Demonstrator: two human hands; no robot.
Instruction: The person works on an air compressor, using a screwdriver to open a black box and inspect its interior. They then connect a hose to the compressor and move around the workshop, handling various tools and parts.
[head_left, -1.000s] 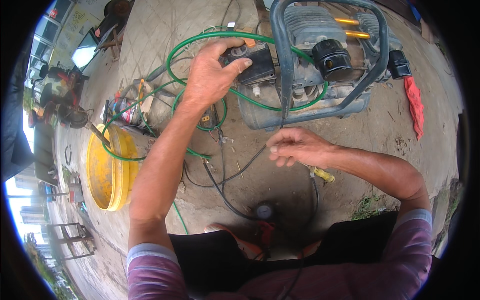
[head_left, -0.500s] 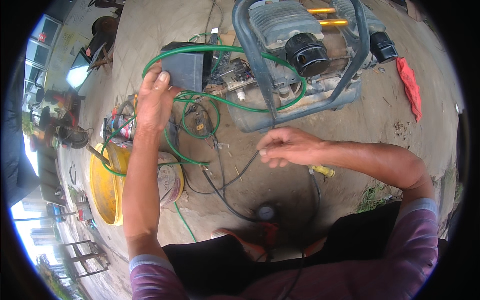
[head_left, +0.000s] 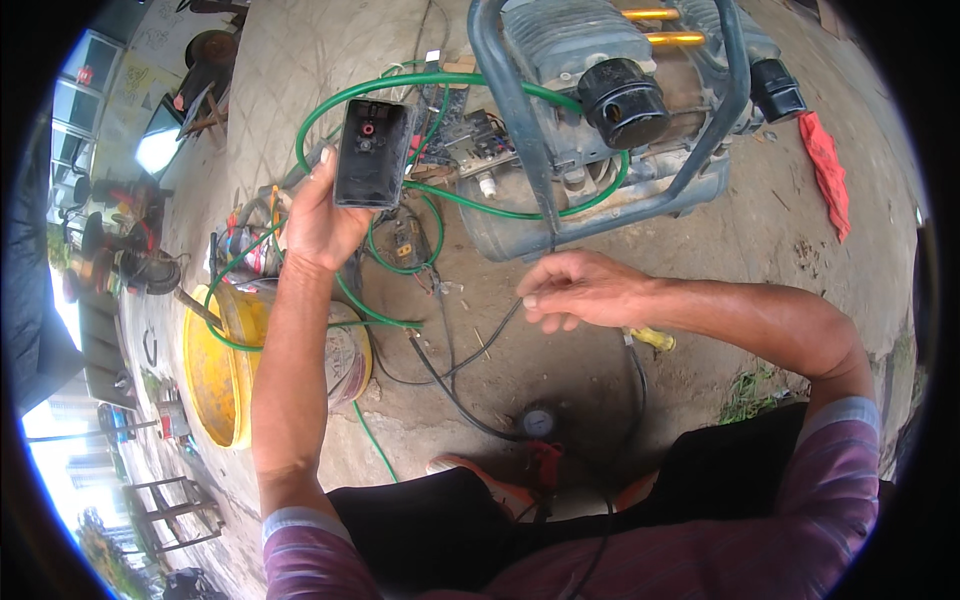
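My left hand [head_left: 325,222] grips a black plastic box cover [head_left: 374,165] by its edge, raised over the ground. The cover's hollow inner side faces me, with a small red ring inside. My right hand [head_left: 580,290] is closed, thumb against fingers, on a thin black cable [head_left: 497,328] in front of the air compressor [head_left: 490,235]. From there the cable trails down to the left. Beyond the cover, an uncovered switch unit [head_left: 482,145] with exposed metal parts sits beside the compressor's frame. A green hose [head_left: 470,205] loops behind the cover and around the compressor.
A yellow bucket [head_left: 215,385] lies tipped at the left beside a whitish bucket [head_left: 350,365]. Near my feet are a round gauge [head_left: 537,424] on a black hose and a yellow-handled tool [head_left: 655,339]. A red cloth [head_left: 825,175] lies at the right.
My left hand has turned the cover so its hollow inside shows instead of its outer face. The right hand has stayed nearly still on the cable.
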